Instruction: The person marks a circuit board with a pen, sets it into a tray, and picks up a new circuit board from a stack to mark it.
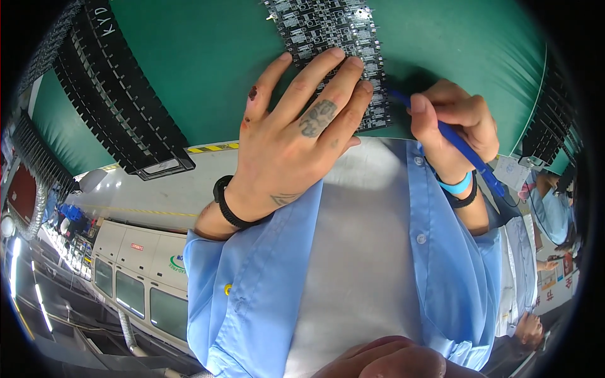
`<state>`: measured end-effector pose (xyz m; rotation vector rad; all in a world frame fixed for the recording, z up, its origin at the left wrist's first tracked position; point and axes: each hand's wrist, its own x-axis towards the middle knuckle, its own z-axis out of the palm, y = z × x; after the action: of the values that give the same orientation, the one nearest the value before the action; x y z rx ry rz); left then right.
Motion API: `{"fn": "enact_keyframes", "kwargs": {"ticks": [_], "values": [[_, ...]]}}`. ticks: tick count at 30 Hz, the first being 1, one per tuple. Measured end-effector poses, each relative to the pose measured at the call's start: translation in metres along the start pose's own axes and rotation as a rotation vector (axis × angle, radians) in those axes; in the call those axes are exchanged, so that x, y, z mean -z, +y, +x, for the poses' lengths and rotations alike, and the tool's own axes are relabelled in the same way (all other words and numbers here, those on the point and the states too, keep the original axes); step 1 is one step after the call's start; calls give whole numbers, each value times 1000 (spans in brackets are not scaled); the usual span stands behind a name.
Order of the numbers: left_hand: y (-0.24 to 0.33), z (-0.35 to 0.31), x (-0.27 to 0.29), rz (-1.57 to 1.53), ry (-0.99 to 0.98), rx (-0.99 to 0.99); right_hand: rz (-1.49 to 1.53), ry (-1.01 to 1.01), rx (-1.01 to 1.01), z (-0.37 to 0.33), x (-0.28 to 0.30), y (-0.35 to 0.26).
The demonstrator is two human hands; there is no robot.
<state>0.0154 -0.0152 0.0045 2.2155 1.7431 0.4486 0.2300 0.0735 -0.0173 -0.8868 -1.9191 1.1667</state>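
A panel of small black-and-silver circuit boards point(328, 28) lies on the green work surface in front of me. Across its near part rests my left hand point(296, 129), fingers spread and fingertips on the boards, hiding some of them. My right hand point(457, 123) is closed around a slim blue pen-like tool point(463, 148). Its thin end points left, close beside the panel's right edge; whether it touches cannot be made out. The thick end angles down past my wrist, where a light blue wristband point(457, 184) sits.
Black slotted racks point(120, 94) stand on the left of the green table point(201, 69), with another dark slotted rack point(548, 120) at right. Yellow-black tape point(214, 148) marks the near edge. Beyond are a large white machine point(138, 271) and people in blue at right.
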Motion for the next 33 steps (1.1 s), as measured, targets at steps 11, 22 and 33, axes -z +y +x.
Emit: {"fn": "enact_keyframes", "kwargs": {"ticks": [11, 22, 33], "values": [[1, 1, -3, -68, 36, 22, -24, -54, 21, -6, 0, -1], [0, 1, -3, -79, 36, 20, -41, -66, 43, -6, 0, -1], [0, 1, -3, -84, 42, 15, -25, -44, 22, -16, 2, -4]]}}
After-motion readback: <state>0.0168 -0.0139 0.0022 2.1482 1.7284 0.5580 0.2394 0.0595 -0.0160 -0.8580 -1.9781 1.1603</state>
